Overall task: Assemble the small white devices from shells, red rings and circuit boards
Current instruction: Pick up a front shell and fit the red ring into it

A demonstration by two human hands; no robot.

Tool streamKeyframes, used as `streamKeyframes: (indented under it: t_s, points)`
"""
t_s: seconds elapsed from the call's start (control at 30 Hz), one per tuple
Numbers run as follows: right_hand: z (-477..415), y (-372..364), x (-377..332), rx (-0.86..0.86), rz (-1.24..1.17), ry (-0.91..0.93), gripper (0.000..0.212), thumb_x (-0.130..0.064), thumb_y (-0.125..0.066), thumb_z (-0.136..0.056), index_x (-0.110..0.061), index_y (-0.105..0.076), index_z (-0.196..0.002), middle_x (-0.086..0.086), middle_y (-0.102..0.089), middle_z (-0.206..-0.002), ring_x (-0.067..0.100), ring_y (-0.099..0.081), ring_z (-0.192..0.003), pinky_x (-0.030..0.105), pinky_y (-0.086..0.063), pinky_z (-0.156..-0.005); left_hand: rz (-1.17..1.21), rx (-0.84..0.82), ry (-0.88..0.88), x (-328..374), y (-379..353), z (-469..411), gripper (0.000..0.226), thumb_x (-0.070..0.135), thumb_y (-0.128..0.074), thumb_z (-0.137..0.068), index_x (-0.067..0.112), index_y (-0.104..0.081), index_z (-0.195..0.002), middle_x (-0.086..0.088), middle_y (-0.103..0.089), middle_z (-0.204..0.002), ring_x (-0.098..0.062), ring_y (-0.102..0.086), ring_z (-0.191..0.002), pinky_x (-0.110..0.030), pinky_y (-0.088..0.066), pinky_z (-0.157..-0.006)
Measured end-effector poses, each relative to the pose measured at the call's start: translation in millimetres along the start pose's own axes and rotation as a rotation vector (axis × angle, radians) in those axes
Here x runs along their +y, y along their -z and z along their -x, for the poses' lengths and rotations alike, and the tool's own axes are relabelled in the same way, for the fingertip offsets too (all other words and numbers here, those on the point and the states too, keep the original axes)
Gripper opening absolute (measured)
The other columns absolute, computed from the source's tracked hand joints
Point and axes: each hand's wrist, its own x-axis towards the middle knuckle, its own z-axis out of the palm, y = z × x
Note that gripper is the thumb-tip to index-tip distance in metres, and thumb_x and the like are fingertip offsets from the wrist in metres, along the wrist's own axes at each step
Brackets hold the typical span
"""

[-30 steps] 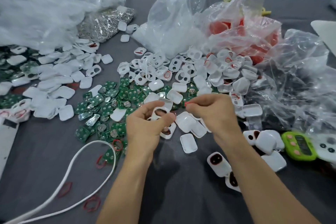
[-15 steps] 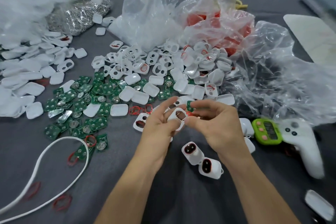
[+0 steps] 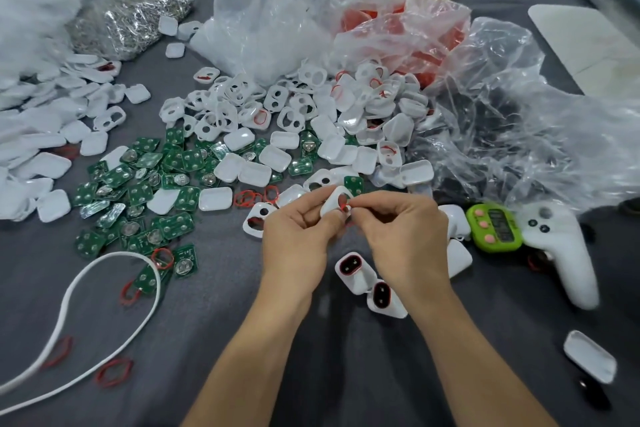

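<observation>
Shell [image 3: 333,200] sits tilted in our left hand [image 3: 294,236], fingers curled round it just near the loose pile [image 3: 363,121], opening turned right, we judge to meet the other hand. Our right hand [image 3: 398,232] pinches a red ring [image 3: 344,207] at that opening; two finished devices [image 3: 353,270] lie nearer us, circuit boards [image 3: 156,184] spread left.

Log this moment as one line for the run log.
left hand: holds white shell | right hand: pinches red ring at shell | step: fitting ring
</observation>
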Motion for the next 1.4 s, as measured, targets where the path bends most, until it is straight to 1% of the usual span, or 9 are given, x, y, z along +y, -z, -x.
streamKeyframes:
  t_s: [0.2,0.33,0.47,0.67,0.8,0.9,1.1,1.27,1.4]
  points:
    - [9.3,-6.3,-0.8,-0.084,0.023,0.089,0.036,-0.009,-0.081,-0.081,-0.037,-0.081,-0.104,-0.026,-0.074,-0.091,-0.007,-0.069,-0.086,0.009,-0.053,-0.078,0.044,0.102,-0.001,3.1,-1.8,-0.1,0.031,-0.005,-0.068,-0.093,0.013,-0.072,-0.117,-0.009,-0.080,-0.098,-0.026,-0.076,-0.094,-0.034,-0.061,-0.084]
    - [7.0,-3.8,-1.0,-0.038,0.020,0.078,0.031,-0.013,-0.082,-0.083,-0.039,-0.081,-0.100,-0.028,-0.074,-0.085,-0.004,-0.070,-0.080,0.012,-0.054,-0.075,0.076,0.080,0.028,3.7,-2.6,0.0,0.036,-0.005,-0.066,-0.094,0.016,-0.071,-0.122,-0.007,-0.080,-0.098,-0.013,-0.071,-0.081,-0.020,-0.057,-0.069]
    - [3.9,4.4,-6.0,-0.011,0.016,0.072,0.040,-0.018,-0.084,-0.083,-0.055,-0.070,-0.091,-0.037,-0.068,-0.072,-0.008,-0.070,-0.075,0.009,-0.053,-0.072,0.058,0.061,0.002,4.7,-2.7,-0.2,0.036,-0.009,-0.064,-0.094,0.012,-0.072,-0.121,-0.006,-0.080,-0.100,-0.011,-0.072,-0.086,-0.023,-0.060,-0.077]
    - [4.6,7.3,-7.0,-0.038,0.105,0.124,0.015,-0.022,-0.081,-0.087,-0.034,-0.082,-0.094,-0.037,-0.069,-0.080,-0.004,-0.069,-0.075,0.015,-0.052,-0.070,-0.167,0.063,-0.062,3.5,-3.5,5.3,0.038,0.000,-0.072,-0.090,0.035,-0.076,-0.105,0.007,-0.080,-0.099,-0.007,-0.074,-0.098,-0.035,-0.057,-0.096]
    - [7.0,8.0,-11.9,-0.015,0.105,0.171,0.037,-0.021,-0.080,-0.086,-0.051,-0.069,-0.105,-0.036,-0.069,-0.080,-0.003,-0.070,-0.074,0.018,-0.053,-0.069,-0.156,0.045,-0.035,8.4,-5.6,8.1,0.038,-0.001,-0.071,-0.090,0.035,-0.078,-0.097,0.003,-0.081,-0.091,-0.013,-0.071,-0.084,-0.042,-0.059,-0.092]
    - [8.3,10.0,-15.4,-0.024,0.087,0.192,0.053,-0.021,-0.082,-0.085,-0.066,-0.058,-0.101,-0.039,-0.068,-0.076,-0.004,-0.070,-0.072,0.018,-0.054,-0.068,-0.135,0.003,0.003,16.6,-4.3,7.2,0.036,-0.005,-0.070,-0.089,0.028,-0.079,-0.099,-0.004,-0.081,-0.088,-0.016,-0.069,-0.078,-0.034,-0.061,-0.079]
    - [-2.8,28.6,-9.0,-0.144,0.071,0.175,0.028,-0.017,-0.095,-0.065,-0.035,-0.082,-0.083,-0.021,-0.074,-0.069,-0.003,-0.071,-0.066,0.017,-0.057,-0.067,-0.084,-0.202,0.150,31.4,11.6,3.2,0.030,-0.009,-0.065,-0.088,0.013,-0.082,-0.099,-0.008,-0.080,-0.096,-0.015,-0.075,-0.083,-0.024,-0.061,-0.067]
    - [-11.2,37.3,-13.5,-0.283,0.138,0.180,0.031,-0.019,-0.099,-0.050,-0.024,-0.074,-0.068,-0.009,-0.067,-0.063,0.003,-0.059,-0.055,0.017,-0.046,-0.052,-0.097,-0.324,0.229,26.6,20.5,-0.5,0.029,-0.009,-0.065,-0.086,0.011,-0.083,-0.096,-0.014,-0.079,-0.099,-0.022,-0.076,-0.090,-0.031,-0.064,-0.074]
    - [-17.6,41.9,-12.0,-0.429,0.073,0.001,0.045,-0.009,-0.097,-0.051,-0.026,-0.081,-0.089,-0.011,-0.077,-0.078,0.005,-0.073,-0.072,0.022,-0.058,-0.068,-0.094,-0.347,0.240,19.9,21.8,0.1,0.026,0.005,-0.074,-0.073,0.013,-0.084,-0.096,-0.015,-0.079,-0.098,-0.024,-0.076,-0.087,-0.029,-0.062,-0.072]
